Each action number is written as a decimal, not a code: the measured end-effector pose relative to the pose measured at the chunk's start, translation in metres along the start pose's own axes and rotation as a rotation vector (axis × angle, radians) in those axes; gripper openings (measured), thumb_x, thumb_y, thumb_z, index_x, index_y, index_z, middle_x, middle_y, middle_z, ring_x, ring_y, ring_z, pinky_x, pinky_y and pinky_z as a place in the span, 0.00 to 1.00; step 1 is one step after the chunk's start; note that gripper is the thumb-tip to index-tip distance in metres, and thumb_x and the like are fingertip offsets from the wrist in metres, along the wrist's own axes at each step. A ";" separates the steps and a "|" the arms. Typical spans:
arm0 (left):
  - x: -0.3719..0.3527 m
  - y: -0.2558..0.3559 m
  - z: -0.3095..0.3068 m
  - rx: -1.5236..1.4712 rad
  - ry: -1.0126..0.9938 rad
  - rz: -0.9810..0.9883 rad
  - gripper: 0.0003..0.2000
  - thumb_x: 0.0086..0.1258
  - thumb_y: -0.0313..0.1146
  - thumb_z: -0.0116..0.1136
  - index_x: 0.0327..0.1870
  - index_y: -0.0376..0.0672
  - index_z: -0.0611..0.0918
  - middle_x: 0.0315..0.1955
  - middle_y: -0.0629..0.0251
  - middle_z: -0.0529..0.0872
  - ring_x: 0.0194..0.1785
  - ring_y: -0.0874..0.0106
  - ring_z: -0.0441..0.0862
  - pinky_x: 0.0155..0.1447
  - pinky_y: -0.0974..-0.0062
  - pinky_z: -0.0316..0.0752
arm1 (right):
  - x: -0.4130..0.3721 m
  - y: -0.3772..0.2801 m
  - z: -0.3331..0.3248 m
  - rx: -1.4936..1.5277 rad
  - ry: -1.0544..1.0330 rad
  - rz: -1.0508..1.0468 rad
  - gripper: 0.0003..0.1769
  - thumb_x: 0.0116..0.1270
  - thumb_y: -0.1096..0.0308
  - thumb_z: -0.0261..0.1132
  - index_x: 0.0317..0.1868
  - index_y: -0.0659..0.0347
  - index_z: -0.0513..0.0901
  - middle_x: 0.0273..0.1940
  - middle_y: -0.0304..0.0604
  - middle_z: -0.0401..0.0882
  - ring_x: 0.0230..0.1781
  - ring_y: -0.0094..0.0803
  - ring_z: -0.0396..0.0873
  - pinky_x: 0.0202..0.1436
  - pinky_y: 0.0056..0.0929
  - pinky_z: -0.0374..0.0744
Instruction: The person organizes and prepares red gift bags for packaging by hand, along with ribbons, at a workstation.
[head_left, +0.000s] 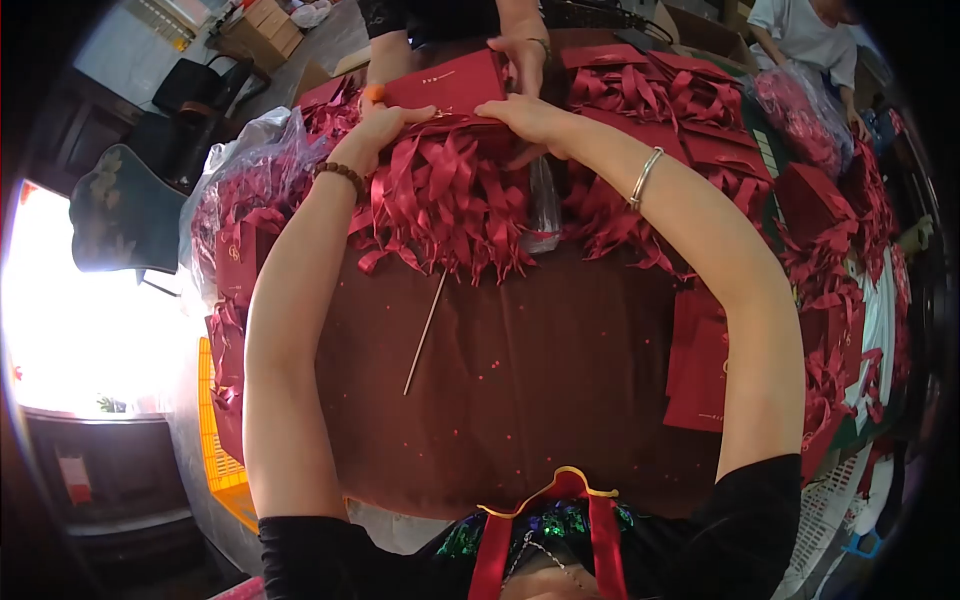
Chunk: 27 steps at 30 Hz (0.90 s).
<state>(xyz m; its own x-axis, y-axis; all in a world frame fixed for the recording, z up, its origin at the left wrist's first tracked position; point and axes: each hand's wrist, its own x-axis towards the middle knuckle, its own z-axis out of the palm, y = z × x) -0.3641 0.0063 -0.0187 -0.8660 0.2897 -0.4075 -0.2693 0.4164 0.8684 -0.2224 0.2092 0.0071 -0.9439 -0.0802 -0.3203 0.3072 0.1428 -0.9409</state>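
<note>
Both my arms reach to the far side of the table. My left hand (pixel 385 130), below a beaded bracelet, grips the left near edge of a stack of dark red gift bags (pixel 450 85) with small gold print. On the right near edge of the same stack, my right hand (pixel 530 122) holds on with thumb on top; some fingers are hidden underneath. A thick bunch of red ribbon handles (pixel 445 195) hangs from the stack towards me. Opposite, another person's hand (pixel 525 60) is at the stack's far right corner. A thin metal rod (pixel 425 335) lies on the brown tablecloth (pixel 530 380).
More ribboned red bags (pixel 700 90) are piled at the back right. Flat red bags (pixel 695 370) lie beneath my right forearm. A clear plastic sack (pixel 250 160) stands at the left, above a yellow crate (pixel 215 430). A second person (pixel 810 40) is at the far right.
</note>
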 end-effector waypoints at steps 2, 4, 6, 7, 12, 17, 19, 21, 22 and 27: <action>-0.028 0.014 0.012 0.153 0.210 0.048 0.20 0.60 0.41 0.63 0.49 0.41 0.77 0.45 0.63 0.82 0.44 0.71 0.80 0.51 0.72 0.76 | -0.001 0.002 0.000 -0.048 0.019 0.016 0.32 0.62 0.45 0.52 0.62 0.55 0.66 0.56 0.44 0.71 0.49 0.40 0.76 0.47 0.43 0.79; -0.034 0.014 0.011 0.060 -0.096 -0.101 0.19 0.62 0.42 0.61 0.50 0.41 0.77 0.45 0.64 0.82 0.44 0.71 0.80 0.51 0.73 0.76 | -0.007 0.000 0.000 -0.095 0.040 0.040 0.35 0.61 0.41 0.51 0.61 0.57 0.66 0.54 0.47 0.73 0.45 0.41 0.79 0.46 0.43 0.79; -0.034 0.012 0.009 0.068 -0.131 -0.081 0.18 0.63 0.42 0.59 0.50 0.41 0.77 0.45 0.65 0.82 0.45 0.72 0.80 0.51 0.73 0.75 | -0.016 -0.008 -0.004 -0.331 0.041 0.117 0.49 0.57 0.33 0.51 0.60 0.75 0.63 0.49 0.58 0.75 0.45 0.50 0.78 0.40 0.43 0.79; -0.038 0.013 0.009 0.030 -0.187 -0.092 0.18 0.64 0.42 0.58 0.50 0.42 0.77 0.45 0.65 0.82 0.45 0.72 0.80 0.52 0.73 0.75 | -0.016 -0.009 -0.004 -0.330 0.039 0.122 0.49 0.57 0.33 0.51 0.60 0.75 0.63 0.49 0.58 0.75 0.45 0.50 0.78 0.40 0.43 0.79; -0.039 0.011 0.007 -0.044 -0.297 -0.094 0.21 0.62 0.45 0.60 0.51 0.41 0.77 0.46 0.64 0.81 0.46 0.72 0.79 0.51 0.73 0.74 | -0.010 -0.011 -0.017 -0.615 0.192 0.105 0.41 0.55 0.30 0.50 0.51 0.59 0.75 0.33 0.48 0.83 0.41 0.39 0.80 0.44 0.37 0.76; -0.044 0.013 0.008 0.025 -0.273 -0.147 0.23 0.61 0.47 0.60 0.52 0.41 0.76 0.47 0.64 0.80 0.46 0.74 0.77 0.50 0.75 0.73 | 0.000 -0.033 -0.011 -0.995 0.433 -0.419 0.25 0.62 0.44 0.51 0.43 0.54 0.82 0.32 0.44 0.83 0.37 0.37 0.82 0.44 0.35 0.78; -0.043 0.014 0.010 0.094 -0.268 -0.138 0.22 0.62 0.47 0.58 0.53 0.44 0.76 0.48 0.68 0.80 0.47 0.75 0.76 0.50 0.76 0.71 | 0.018 -0.035 -0.002 -1.153 0.355 -0.509 0.27 0.66 0.45 0.47 0.56 0.53 0.75 0.52 0.51 0.76 0.51 0.43 0.76 0.56 0.39 0.72; -0.035 0.009 0.007 0.153 -0.250 -0.112 0.22 0.62 0.48 0.58 0.54 0.46 0.76 0.47 0.70 0.80 0.47 0.76 0.75 0.50 0.75 0.71 | 0.071 0.004 0.001 -1.194 0.368 -0.565 0.29 0.67 0.43 0.44 0.60 0.51 0.71 0.58 0.52 0.70 0.56 0.47 0.70 0.61 0.40 0.66; -0.031 0.005 0.006 0.208 -0.238 -0.093 0.22 0.62 0.48 0.57 0.54 0.48 0.76 0.47 0.71 0.80 0.48 0.76 0.75 0.50 0.75 0.70 | 0.071 0.004 0.008 -1.235 0.375 -0.613 0.30 0.68 0.42 0.41 0.64 0.49 0.67 0.63 0.53 0.63 0.62 0.52 0.64 0.66 0.41 0.60; -0.040 0.010 0.005 0.531 -0.204 -0.017 0.24 0.70 0.49 0.45 0.61 0.44 0.70 0.51 0.67 0.77 0.51 0.80 0.74 0.51 0.79 0.71 | 0.031 -0.021 0.017 -1.370 0.121 -0.284 0.39 0.65 0.33 0.34 0.67 0.50 0.62 0.69 0.52 0.53 0.70 0.49 0.50 0.69 0.53 0.49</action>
<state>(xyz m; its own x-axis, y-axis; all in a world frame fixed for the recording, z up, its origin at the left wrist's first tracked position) -0.3304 0.0038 0.0049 -0.7501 0.4181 -0.5124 0.0120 0.7832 0.6217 -0.2557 0.1871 0.0148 -0.9789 -0.1944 -0.0628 -0.1879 0.9775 -0.0960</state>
